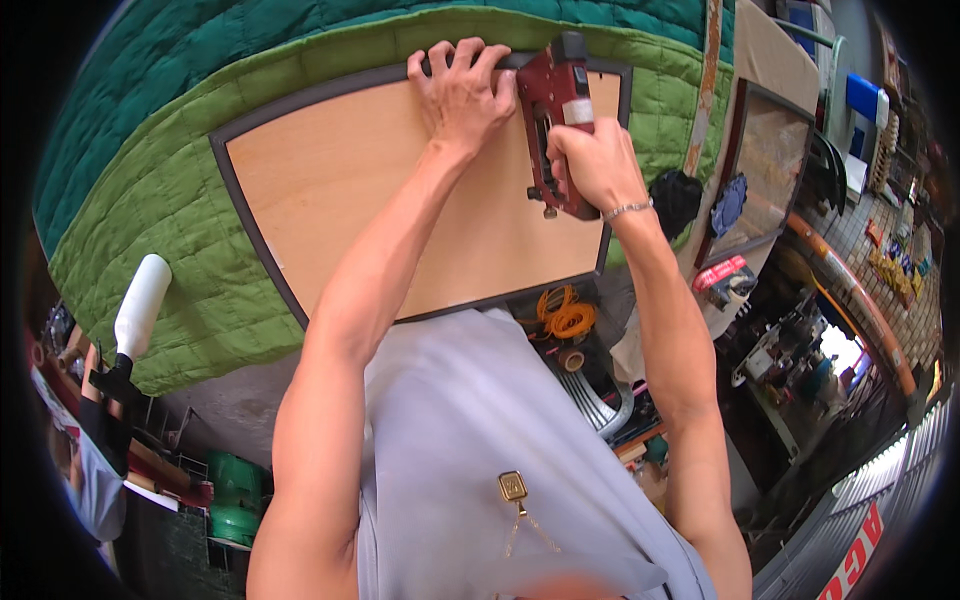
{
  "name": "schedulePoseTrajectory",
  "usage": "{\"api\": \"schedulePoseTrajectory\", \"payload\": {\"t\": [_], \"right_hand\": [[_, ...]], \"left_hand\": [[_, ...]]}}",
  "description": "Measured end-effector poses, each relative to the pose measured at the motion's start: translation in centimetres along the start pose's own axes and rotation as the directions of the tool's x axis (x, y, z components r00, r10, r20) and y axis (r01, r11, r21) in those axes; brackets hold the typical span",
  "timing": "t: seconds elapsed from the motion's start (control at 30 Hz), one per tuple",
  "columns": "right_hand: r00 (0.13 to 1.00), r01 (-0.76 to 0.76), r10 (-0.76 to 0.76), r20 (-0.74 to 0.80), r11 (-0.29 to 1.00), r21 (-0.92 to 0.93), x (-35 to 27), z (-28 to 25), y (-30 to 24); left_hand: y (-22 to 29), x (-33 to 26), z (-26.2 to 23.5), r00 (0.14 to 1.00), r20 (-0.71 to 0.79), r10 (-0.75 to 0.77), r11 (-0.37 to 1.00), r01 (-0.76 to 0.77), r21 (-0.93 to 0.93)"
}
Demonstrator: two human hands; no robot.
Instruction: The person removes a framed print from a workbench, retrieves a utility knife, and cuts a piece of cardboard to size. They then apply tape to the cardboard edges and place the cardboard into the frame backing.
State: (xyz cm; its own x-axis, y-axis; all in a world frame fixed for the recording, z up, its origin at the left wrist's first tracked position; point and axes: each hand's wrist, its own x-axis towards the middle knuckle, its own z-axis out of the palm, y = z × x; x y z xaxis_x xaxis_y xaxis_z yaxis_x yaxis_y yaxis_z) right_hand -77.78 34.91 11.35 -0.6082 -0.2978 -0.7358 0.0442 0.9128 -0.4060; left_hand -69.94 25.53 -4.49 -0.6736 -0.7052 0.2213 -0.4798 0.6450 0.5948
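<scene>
A picture frame [620, 110] with a thin dark rim lies face down, its plain light-wood backing board [350, 190] filling the middle. My left hand [462, 95] is bent over the frame's far rail, fingers curled over the rim and thumb beside the staple gun. My right hand [597, 165] grips the handle of a dark red staple gun [548, 95] with a black end. The tool stands over the right part of the board, its black end by the far rail. Whether its nose touches the rail is hidden.
Green quilted padding [190, 330] lies under the frame. A white bottle with a black top [142, 300] rests on it at left. Another framed panel [760, 170] stands at right. An orange cord coil [567, 313] sits below the near edge. Someone's sleeve [98, 490] shows far left.
</scene>
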Motion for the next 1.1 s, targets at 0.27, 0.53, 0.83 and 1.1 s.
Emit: {"api": "schedulePoseTrajectory", "payload": {"t": [0.27,0.53,0.83,1.1], "right_hand": [[0.993,0.021,0.009,-0.115,0.965,0.262,-4.3,3.8,3.4],[0.984,0.108,-0.048,-0.170,0.927,0.360,-6.0,7.9,8.9],[0.979,0.155,-0.081,-0.190,0.894,0.420,-6.4,7.8,8.4],[0.979,0.202,-0.199,-0.046,0.909,0.365,-4.4,7.6,4.2]], "left_hand": [[-0.2,0.2,0.0,1.000,0.018,-0.009,0.999,0.008,0.039],[0.8,0.7,-0.3,0.988,0.110,-0.113,0.990,0.102,0.097],[-0.6,0.3,-2.9,0.996,0.065,0.053,0.999,-0.052,-0.015],[-6.5,-0.9,-6.0,1.000,-0.015,-0.003,0.999,0.004,0.047]]}}
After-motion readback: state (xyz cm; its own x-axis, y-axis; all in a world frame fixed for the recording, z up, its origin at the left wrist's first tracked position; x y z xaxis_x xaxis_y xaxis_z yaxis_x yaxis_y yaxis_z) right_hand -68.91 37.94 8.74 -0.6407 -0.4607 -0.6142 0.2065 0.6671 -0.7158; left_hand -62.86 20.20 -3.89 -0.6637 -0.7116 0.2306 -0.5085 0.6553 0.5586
